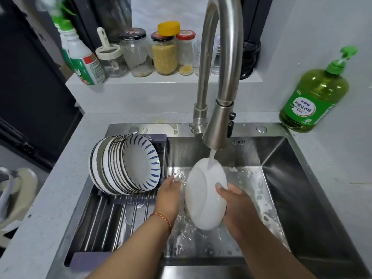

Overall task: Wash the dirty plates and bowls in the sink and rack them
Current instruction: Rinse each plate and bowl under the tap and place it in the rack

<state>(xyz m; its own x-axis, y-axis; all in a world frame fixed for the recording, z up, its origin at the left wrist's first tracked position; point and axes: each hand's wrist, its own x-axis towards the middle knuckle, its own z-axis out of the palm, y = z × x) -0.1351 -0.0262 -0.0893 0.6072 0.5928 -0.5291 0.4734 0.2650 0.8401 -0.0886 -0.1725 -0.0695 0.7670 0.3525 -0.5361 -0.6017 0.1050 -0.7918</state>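
Note:
A white bowl is tilted on its side over the steel sink, under running water from the faucet. My right hand grips the bowl's right rim, thumb on its outer surface. My left hand is at the bowl's left side, fingers extended toward it; whether they touch is hidden by the bowl. Several blue-striped bowls and plates stand on edge on the roll-up rack over the sink's left part.
A green dish soap bottle stands at the sink's back right corner. Jars and a spray bottle line the ledge behind. The faucet neck rises close above my hands. The countertop runs along the left.

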